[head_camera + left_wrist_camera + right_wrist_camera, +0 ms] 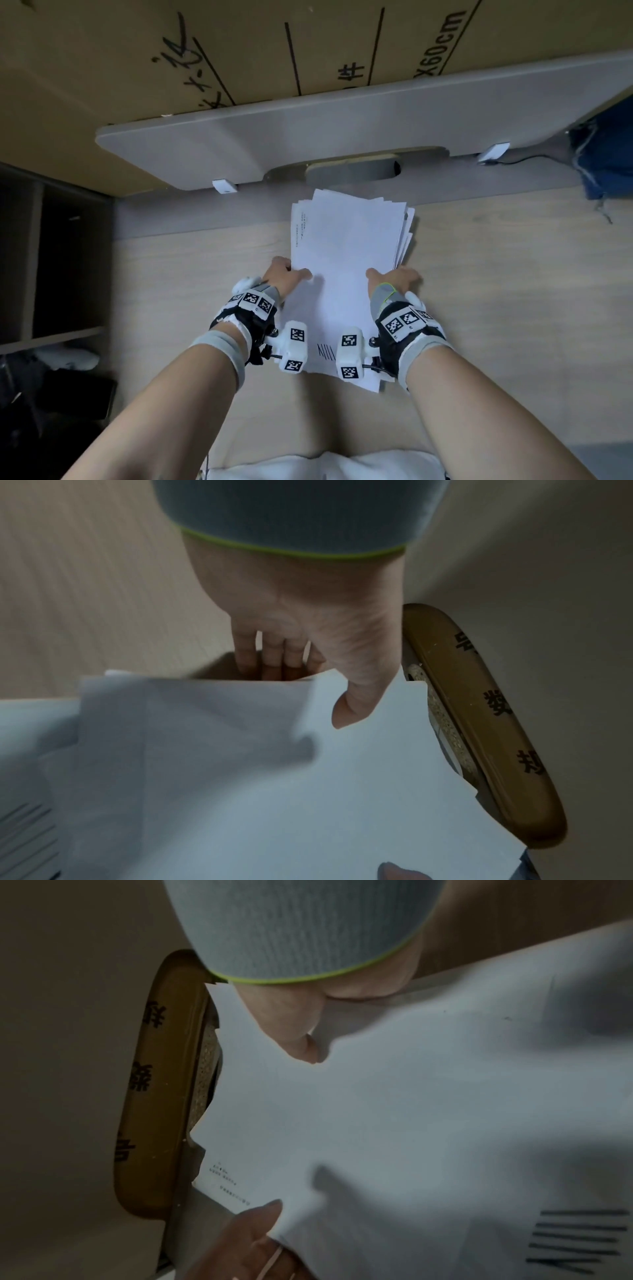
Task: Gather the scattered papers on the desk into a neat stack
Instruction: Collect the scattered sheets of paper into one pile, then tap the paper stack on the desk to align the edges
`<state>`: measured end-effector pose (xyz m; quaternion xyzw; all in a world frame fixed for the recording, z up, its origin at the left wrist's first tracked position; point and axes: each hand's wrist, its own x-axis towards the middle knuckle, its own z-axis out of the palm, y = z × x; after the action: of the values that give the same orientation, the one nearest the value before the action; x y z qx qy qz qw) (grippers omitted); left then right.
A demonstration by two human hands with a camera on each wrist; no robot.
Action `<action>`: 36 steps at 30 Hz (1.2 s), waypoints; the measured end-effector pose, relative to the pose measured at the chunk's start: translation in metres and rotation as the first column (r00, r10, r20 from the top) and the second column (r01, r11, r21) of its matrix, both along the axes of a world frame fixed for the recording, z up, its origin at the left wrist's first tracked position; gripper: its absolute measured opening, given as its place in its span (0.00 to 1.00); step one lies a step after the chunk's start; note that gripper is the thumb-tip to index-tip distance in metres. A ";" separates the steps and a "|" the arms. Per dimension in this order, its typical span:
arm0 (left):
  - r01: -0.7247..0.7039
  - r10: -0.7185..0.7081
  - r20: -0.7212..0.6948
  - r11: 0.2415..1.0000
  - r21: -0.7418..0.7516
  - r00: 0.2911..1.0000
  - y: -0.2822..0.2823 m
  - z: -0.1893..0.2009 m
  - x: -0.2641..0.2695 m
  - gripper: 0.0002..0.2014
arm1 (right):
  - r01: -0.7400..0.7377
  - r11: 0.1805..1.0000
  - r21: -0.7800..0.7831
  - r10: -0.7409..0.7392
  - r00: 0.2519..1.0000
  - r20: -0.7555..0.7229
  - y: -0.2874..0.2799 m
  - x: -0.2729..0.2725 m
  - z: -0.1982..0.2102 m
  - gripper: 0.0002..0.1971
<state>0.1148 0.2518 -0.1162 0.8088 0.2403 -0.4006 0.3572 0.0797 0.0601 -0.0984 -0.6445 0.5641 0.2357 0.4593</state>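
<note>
A stack of white papers (346, 246) lies lengthwise on the light wood desk (496, 291), its far edges fanned and uneven. My left hand (287, 274) grips its left edge and my right hand (394, 275) grips its right edge, each with the thumb on top. In the left wrist view the left hand (308, 680) has its thumb on the top sheet (342, 791) and its fingers (270, 658) under the edge. In the right wrist view the right hand (308, 1020) pinches the papers (394, 1123). A sheet with black lines (325, 351) shows near my wrists.
A grey board (342, 130) with an oval cutout leans at the desk's back, with a large cardboard box (239, 51) behind it. Blue cloth (606, 161) and a cable sit at the back right. Dark shelving (51, 257) stands left of the desk.
</note>
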 end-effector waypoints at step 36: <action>-0.353 0.498 0.486 0.863 -0.363 0.718 -0.009 0.134 -0.039 0.19 | -0.342 0.933 -0.109 0.349 0.791 0.503 -0.020 -0.011 0.105 0.20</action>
<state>0.0756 0.2425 0.0183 0.7619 0.2534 -0.0761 0.5912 0.0683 0.0403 0.0065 -0.7784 0.2949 0.1315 0.5383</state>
